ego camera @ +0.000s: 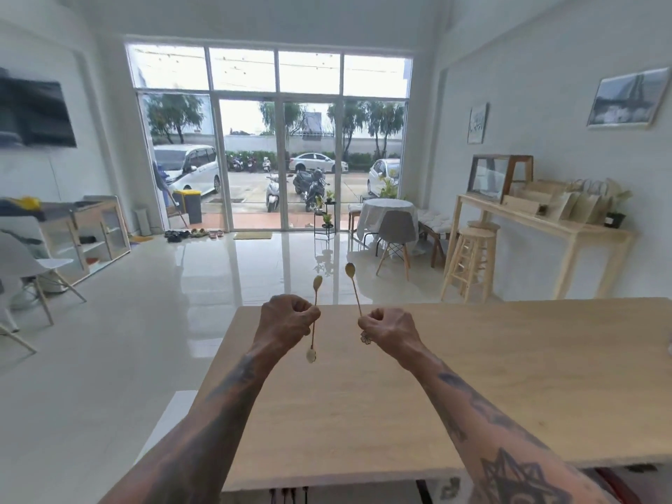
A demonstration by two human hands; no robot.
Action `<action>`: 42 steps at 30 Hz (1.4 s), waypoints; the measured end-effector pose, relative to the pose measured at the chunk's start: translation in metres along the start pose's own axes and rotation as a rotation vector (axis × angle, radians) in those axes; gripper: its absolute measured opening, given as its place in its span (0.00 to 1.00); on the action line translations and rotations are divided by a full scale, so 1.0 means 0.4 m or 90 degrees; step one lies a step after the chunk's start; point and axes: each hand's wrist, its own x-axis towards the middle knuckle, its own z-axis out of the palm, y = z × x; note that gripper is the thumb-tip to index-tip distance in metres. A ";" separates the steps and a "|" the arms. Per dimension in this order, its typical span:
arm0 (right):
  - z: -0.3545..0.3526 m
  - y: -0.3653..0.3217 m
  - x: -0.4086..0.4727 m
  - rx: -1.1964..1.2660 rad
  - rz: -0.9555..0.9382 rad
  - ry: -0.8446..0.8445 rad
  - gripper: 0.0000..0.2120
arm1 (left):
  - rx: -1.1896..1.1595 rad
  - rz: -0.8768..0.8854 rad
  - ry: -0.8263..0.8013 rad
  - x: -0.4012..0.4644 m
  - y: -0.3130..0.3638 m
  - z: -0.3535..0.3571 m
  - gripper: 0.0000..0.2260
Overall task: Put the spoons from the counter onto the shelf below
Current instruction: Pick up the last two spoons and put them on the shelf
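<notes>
Two thin gold spoons are held upright above the far part of the light wooden counter (472, 376). My left hand (287, 320) is closed around the stem of the left spoon (317, 283), whose bowl points up and whose decorated end hangs below the fist. My right hand (387, 329) grips the right spoon (351, 271) the same way, with its flower-shaped end showing under the fingers. The two hands are side by side, a short gap apart. The shelf below the counter is hidden from view.
The counter's near edge runs along the bottom, with dark items just visible beneath it. Beyond the counter lie a glossy white floor, a round table with a chair (394, 227), wooden stools (471, 260) at a side table on the right, and a cabinet (94, 231) on the left.
</notes>
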 end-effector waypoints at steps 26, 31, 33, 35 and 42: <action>0.253 0.260 -0.417 -0.048 0.207 -0.188 0.08 | -0.002 -0.268 -0.044 -0.453 -0.364 0.060 0.06; 0.380 0.465 -0.507 -0.135 0.312 -0.273 0.09 | 0.033 -0.369 -0.131 -0.554 -0.584 0.167 0.08; 0.430 0.542 -0.521 -0.156 0.364 -0.296 0.09 | 0.045 -0.418 -0.175 -0.581 -0.664 0.215 0.09; 0.480 0.617 -0.521 -0.153 0.400 -0.299 0.12 | 0.031 -0.461 -0.216 -0.588 -0.745 0.262 0.07; 0.687 0.825 -0.392 -0.157 0.445 -0.326 0.19 | 0.061 -0.536 -0.250 -0.414 -1.025 0.432 0.10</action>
